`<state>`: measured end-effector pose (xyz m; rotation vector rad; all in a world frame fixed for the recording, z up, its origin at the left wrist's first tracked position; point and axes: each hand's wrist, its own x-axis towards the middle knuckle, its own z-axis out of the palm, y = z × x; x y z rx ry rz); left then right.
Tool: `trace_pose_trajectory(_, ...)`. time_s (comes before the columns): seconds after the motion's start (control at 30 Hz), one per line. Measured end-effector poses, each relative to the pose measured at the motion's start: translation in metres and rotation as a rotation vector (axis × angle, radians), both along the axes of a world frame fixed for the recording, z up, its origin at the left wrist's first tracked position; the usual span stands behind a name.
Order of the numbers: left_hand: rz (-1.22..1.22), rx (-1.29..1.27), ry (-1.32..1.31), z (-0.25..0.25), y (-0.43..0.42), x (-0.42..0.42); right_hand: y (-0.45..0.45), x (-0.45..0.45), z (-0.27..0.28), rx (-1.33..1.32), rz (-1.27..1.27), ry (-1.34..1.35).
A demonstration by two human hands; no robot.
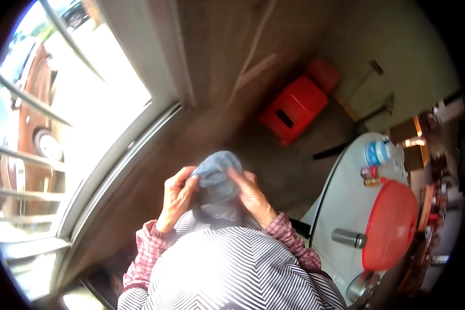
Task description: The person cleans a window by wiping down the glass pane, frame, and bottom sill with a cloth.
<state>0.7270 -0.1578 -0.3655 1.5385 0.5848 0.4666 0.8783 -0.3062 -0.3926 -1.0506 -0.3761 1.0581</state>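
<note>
A bunched blue-grey cloth (217, 175), soft and knitted-looking, is held up in front of my chest. At its left edge my left hand (178, 199) pinches the fabric between thumb and fingers. My right hand (253, 199) grips the opposite side, its thumb over the cloth and somewhat blurred. A darker grey part hangs below, close to my striped clothing; whether it belongs to the same piece I cannot tell.
To the right stands a white table (325, 217) bearing a red lid-like oval (392, 225), a metal cylinder (349, 238), cans (369, 175) and a plastic bottle (378, 152). Red stools (297, 106) stand ahead. A barred window (77, 129) is left, with vehicles outside.
</note>
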Motion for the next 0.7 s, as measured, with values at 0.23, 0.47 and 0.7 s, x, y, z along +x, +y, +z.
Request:
trace_pose_trajectory(0.23,0.385,-0.205,-0.347,0.028,0.047,-0.027,0.018,-0.002,0.015,-0.185,0.296,-0.163)
trace_pose_trajectory(0.47,0.577,-0.018,-0.333,0.031,0.097,-0.042,0.065,-0.028,0.042,-0.154,0.391,-0.444)
trace_pose_trajectory(0.7,0.557,0.397,-0.189,0.014,0.128,0.025,0.116,-0.036,0.035,-0.116,0.289,-0.547)
